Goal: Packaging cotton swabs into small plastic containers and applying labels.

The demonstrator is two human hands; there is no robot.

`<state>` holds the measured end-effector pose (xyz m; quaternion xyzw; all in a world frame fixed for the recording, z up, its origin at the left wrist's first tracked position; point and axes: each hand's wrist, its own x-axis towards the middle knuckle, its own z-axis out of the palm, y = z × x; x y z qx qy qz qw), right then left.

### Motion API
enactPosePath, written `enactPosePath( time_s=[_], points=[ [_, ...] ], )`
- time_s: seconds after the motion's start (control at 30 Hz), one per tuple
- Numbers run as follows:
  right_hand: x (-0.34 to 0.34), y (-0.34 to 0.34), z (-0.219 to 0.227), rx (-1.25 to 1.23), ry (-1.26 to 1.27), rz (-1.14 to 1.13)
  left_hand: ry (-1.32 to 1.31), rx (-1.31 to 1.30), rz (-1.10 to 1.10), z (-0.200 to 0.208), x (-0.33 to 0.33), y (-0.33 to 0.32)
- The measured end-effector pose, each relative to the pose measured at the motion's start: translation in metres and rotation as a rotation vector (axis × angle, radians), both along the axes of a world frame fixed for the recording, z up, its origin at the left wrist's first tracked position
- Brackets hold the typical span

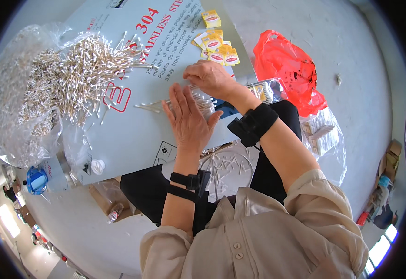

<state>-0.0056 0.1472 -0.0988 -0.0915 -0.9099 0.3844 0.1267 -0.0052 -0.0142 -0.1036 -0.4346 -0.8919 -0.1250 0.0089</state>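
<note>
My left hand (pixel 187 116) lies with fingers stretched out, against a small pile of cotton swabs (pixel 204 104) on the table. Its thumb stands apart on the near right side of that pile. Just beyond, my right hand (pixel 210 78) is bent with its fingers curled together, touching or close above the far end of the same swabs. What its fingers hold, if anything, is hidden. A few loose swabs (pixel 149 107) stick out to the left of my left hand. Small yellow and white printed cards (pixel 214 44) lie beyond my right hand.
A large heap of cotton swabs (pixel 82 69) spills from a clear plastic bag (pixel 14 88) at the left of the film-covered table (pixel 133 135). On the right are a red plastic bag (pixel 282 60), packed swabs (pixel 261 91) and a clear bag of packs (pixel 321 135).
</note>
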Motion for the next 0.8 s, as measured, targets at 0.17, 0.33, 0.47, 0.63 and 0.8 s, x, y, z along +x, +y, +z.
enactPosePath(
  time_s=[0.17,0.33,0.47,0.63,0.8],
  points=[
    [0.016,0.003,0.000,-0.605,-0.007,-0.093,-0.019,0.034,-0.012,0.006,0.000,0.003],
    [0.031,-0.011,0.000,-0.809,0.188,-0.279,-0.082,0.035,-0.037,0.012,-0.007,0.013],
    [0.038,-0.026,-0.003,-0.813,0.330,-0.284,-0.135,-0.008,-0.045,0.010,0.014,-0.004],
    [0.029,-0.017,0.000,-0.807,0.205,-0.180,-0.087,-0.004,0.028,0.011,-0.003,0.018],
    [0.040,-0.011,-0.003,-0.700,0.280,-0.299,-0.027,0.194,0.060,0.011,-0.013,-0.007]
  ],
)
